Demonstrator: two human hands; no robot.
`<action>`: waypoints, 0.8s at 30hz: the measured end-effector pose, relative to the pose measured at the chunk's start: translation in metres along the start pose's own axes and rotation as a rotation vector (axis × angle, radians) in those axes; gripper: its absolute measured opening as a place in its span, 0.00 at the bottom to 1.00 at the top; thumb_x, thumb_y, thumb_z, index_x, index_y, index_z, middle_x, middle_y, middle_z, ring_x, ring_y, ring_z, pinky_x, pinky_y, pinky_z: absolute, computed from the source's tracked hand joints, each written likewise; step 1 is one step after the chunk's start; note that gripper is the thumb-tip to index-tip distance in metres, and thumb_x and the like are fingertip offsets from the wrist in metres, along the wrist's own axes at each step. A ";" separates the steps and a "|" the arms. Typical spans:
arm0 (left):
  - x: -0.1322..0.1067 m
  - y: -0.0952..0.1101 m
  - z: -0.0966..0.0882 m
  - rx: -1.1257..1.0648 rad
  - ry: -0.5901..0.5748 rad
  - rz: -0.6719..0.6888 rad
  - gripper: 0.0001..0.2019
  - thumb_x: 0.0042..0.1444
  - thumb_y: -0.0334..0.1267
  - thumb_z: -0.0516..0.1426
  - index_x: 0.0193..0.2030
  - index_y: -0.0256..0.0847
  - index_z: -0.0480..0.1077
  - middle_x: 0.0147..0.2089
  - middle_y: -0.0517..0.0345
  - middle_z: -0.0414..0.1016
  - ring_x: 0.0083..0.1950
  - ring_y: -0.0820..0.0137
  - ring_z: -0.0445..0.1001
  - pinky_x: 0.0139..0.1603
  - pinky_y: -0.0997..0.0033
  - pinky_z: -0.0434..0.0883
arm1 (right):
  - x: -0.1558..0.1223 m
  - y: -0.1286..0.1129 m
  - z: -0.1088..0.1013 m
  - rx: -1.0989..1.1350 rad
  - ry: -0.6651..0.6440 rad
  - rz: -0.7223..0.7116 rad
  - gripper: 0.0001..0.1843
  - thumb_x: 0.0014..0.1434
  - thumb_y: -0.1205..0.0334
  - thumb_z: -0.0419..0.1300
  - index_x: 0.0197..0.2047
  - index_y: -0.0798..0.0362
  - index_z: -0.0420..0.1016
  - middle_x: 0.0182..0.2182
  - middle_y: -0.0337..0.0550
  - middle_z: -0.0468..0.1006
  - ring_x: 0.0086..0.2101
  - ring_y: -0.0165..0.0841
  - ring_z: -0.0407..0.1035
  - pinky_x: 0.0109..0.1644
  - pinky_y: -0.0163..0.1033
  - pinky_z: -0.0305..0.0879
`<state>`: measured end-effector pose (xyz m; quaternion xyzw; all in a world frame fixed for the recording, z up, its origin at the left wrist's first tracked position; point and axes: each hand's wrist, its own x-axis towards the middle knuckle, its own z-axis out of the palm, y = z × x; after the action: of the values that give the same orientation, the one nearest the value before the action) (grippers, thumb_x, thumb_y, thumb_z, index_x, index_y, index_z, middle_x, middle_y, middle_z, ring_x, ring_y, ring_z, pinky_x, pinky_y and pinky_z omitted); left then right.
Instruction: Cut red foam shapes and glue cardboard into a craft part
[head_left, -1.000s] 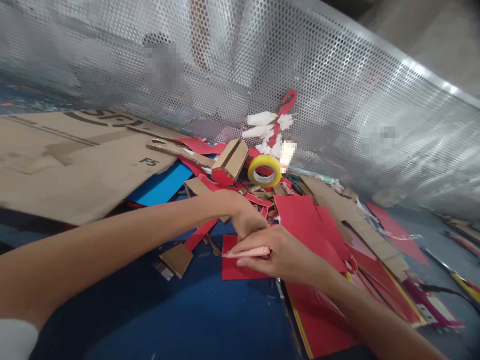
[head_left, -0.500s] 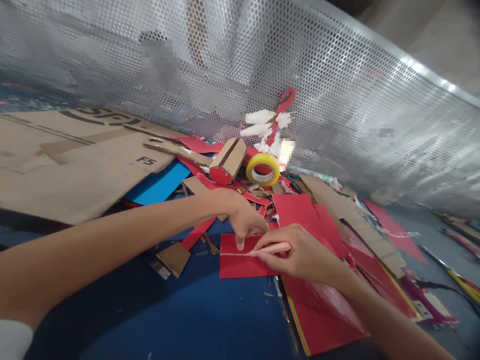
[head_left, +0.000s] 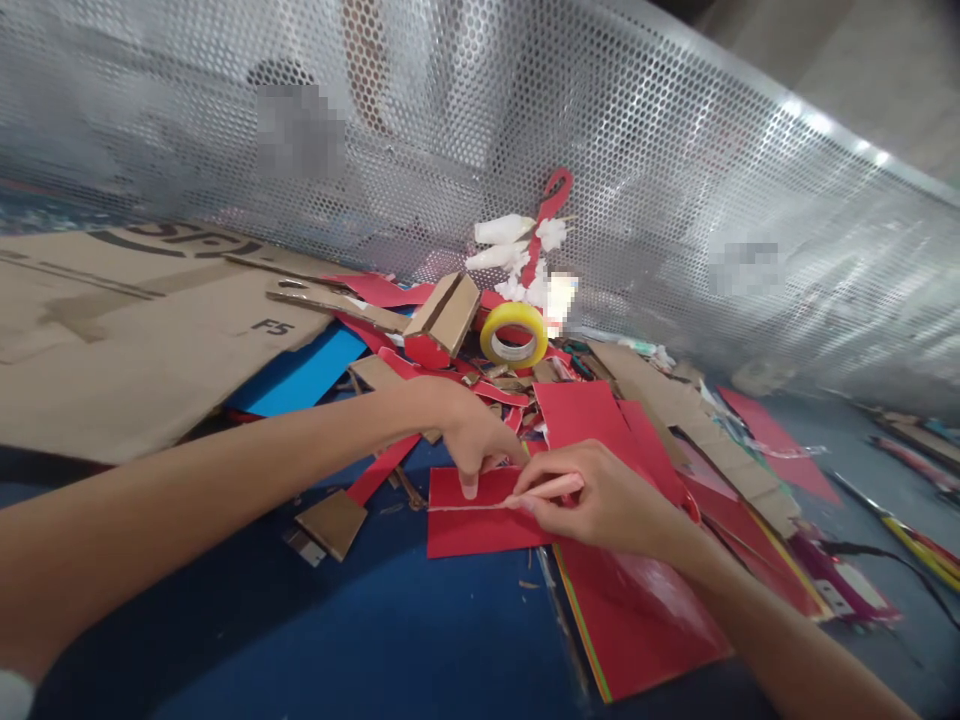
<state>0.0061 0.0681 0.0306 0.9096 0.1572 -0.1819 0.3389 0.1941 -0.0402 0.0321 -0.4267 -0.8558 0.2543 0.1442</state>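
A small red card (head_left: pixel 469 537) lies on the blue surface, with a pale line running across it from its left edge to the tool's tip. My left hand (head_left: pixel 480 437) presses on the card's upper part, thumb pointing down and other fingers curled, partly hidden. Closed around a pale pink pen-shaped tool (head_left: pixel 553 487), my right hand (head_left: pixel 600 500) rests over the card's right side. The tool's tip meets the card at the end of the line; its exact kind I cannot make out. Larger red sheets (head_left: pixel 637 620) lie beneath my right wrist.
Behind my hands are cardboard scraps, a cardboard piece with a red end (head_left: pixel 442 320) and a yellow tape roll (head_left: pixel 514 335). A big cardboard sheet (head_left: pixel 150 340) covers the left. Perforated metal (head_left: pixel 450 150) rises at the back. A purple device (head_left: pixel 840 580) lies right.
The pale line on the card is slightly longer, and the tool's tip has moved right along the card. The whole view has shifted a little. Both hands keep their grip.
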 end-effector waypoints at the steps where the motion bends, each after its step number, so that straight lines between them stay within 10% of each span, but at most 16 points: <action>1: 0.000 0.000 0.000 0.008 -0.008 0.001 0.23 0.39 0.33 0.70 0.45 0.46 0.75 0.30 0.65 0.72 0.27 0.70 0.69 0.26 0.73 0.61 | 0.000 -0.001 -0.001 0.003 0.002 0.002 0.07 0.60 0.64 0.62 0.38 0.49 0.83 0.32 0.36 0.84 0.29 0.28 0.75 0.35 0.32 0.63; 7: -0.001 0.001 -0.003 0.028 -0.053 0.011 0.33 0.45 0.36 0.68 0.61 0.47 0.71 0.36 0.59 0.76 0.32 0.66 0.71 0.32 0.70 0.64 | -0.006 0.007 -0.020 0.123 0.046 0.038 0.05 0.60 0.64 0.63 0.35 0.52 0.82 0.28 0.38 0.82 0.26 0.27 0.70 0.29 0.31 0.60; 15: -0.007 -0.005 -0.006 -0.048 -0.089 0.055 0.53 0.47 0.37 0.66 0.78 0.54 0.45 0.35 0.63 0.72 0.35 0.66 0.74 0.33 0.73 0.67 | -0.014 0.063 -0.053 0.305 0.585 0.041 0.13 0.68 0.51 0.58 0.45 0.50 0.78 0.28 0.40 0.79 0.24 0.29 0.71 0.28 0.34 0.67; 20: -0.007 -0.002 -0.006 -0.021 0.013 -0.042 0.41 0.56 0.45 0.62 0.74 0.45 0.52 0.44 0.56 0.78 0.40 0.66 0.76 0.36 0.74 0.67 | -0.008 0.084 -0.047 -0.117 0.524 0.003 0.14 0.70 0.56 0.55 0.54 0.47 0.78 0.50 0.45 0.82 0.51 0.39 0.75 0.58 0.46 0.69; 24: -0.002 0.011 0.002 0.078 0.221 -0.178 0.28 0.54 0.52 0.63 0.59 0.43 0.65 0.43 0.55 0.79 0.38 0.64 0.76 0.31 0.72 0.63 | -0.001 0.095 -0.036 -0.230 0.411 -0.017 0.19 0.71 0.63 0.50 0.60 0.47 0.74 0.57 0.47 0.79 0.57 0.41 0.72 0.61 0.49 0.66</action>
<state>0.0081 0.0588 0.0359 0.9191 0.2663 -0.1160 0.2664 0.2738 0.0185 0.0090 -0.4758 -0.8354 0.0613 0.2681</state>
